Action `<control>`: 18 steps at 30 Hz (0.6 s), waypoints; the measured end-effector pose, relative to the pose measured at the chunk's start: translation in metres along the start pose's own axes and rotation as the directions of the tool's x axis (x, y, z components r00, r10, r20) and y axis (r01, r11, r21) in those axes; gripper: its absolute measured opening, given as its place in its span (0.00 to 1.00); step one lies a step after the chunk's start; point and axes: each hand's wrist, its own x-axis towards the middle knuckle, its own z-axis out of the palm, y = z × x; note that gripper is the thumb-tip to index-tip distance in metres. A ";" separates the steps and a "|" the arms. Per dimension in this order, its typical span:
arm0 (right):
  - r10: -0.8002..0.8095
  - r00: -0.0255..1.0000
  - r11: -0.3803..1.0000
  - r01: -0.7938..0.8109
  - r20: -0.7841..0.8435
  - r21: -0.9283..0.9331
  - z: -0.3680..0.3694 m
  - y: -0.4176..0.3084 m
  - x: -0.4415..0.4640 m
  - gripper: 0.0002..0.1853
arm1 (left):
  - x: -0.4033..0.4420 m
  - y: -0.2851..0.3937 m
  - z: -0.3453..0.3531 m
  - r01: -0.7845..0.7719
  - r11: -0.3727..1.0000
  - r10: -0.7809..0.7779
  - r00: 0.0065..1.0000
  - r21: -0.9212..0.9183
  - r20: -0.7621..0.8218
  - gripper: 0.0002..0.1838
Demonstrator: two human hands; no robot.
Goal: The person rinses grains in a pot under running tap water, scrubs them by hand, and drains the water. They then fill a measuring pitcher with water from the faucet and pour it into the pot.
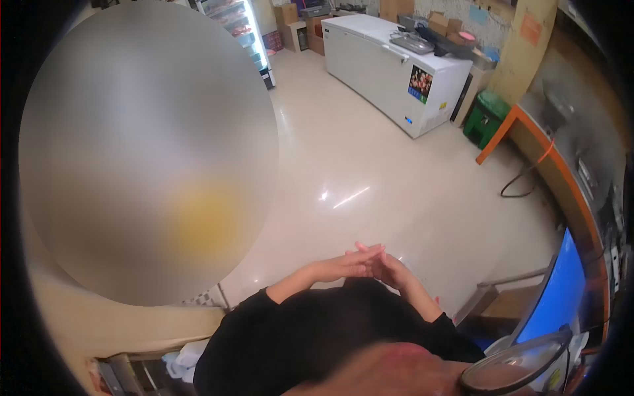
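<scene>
In front of my black-sleeved torso, my two hands meet at waist height above the pale floor. Fingers of my left hand (350,265) stretch to the right and cross those of my right hand (392,270). They look loosely interlaced, with several fingertips showing past the far side. No object is visible in or between my hands. Where the two hands overlap, some fingers are hidden.
A blurred oval hides much of the left side. A white chest freezer (370,63) stands ahead, with a metal tray (412,43) on top. A green bin (487,119), an orange-edged table (561,155) and a blue panel (558,290) line the right.
</scene>
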 end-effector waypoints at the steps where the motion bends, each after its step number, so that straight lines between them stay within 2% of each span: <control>1: 0.026 0.999 0.999 -0.025 0.042 -0.028 -0.016 -0.016 0.009 0.45 | 0.009 0.000 -0.018 0.009 0.999 -0.009 1.000 -0.052 0.003 0.49; 3: 0.052 0.988 0.997 -0.042 0.144 -0.071 -0.042 -0.044 0.039 0.47 | 0.013 0.008 -0.058 0.060 0.990 -0.059 0.998 -0.131 0.012 0.49; 4: 0.068 0.970 0.995 -0.050 0.232 -0.083 -0.059 -0.062 0.059 0.43 | 0.019 0.014 -0.078 0.115 0.980 -0.125 0.991 -0.165 -0.050 0.48; 5: 0.142 0.944 0.973 -0.078 0.297 -0.216 -0.105 -0.089 0.105 0.41 | 0.029 0.021 -0.128 0.199 0.968 -0.226 0.955 -0.150 -0.192 0.45; 7: 0.204 0.875 0.944 -0.057 0.439 -0.325 -0.108 -0.150 0.161 0.39 | 0.038 0.027 -0.186 0.291 0.941 -0.329 0.907 -0.174 -0.264 0.44; 10: 0.283 0.846 0.934 -0.135 0.452 -0.331 -0.154 -0.185 0.253 0.40 | 0.040 0.035 -0.264 0.159 0.975 -0.211 0.880 -0.154 -0.425 0.44; 13: 0.531 0.735 0.829 -0.349 0.422 -0.437 -0.213 -0.191 0.361 0.43 | 0.029 0.045 -0.331 0.137 0.949 -0.270 0.817 -0.284 -0.509 0.43; 15: 0.638 0.656 0.727 -0.341 0.403 -0.596 -0.235 -0.198 0.431 0.43 | 0.022 0.033 -0.370 -0.017 0.961 -0.164 0.765 -0.275 -0.622 0.40; 16: 0.691 0.616 0.662 -0.328 0.379 -0.674 -0.248 -0.204 0.463 0.44 | 0.018 0.029 -0.385 -0.046 0.961 -0.167 0.691 -0.273 -0.703 0.40; 18: 0.770 0.601 0.472 -0.309 0.215 -0.826 -0.276 -0.214 0.520 0.41 | 0.006 0.019 -0.419 -0.101 0.957 -0.176 0.541 -0.271 -0.822 0.37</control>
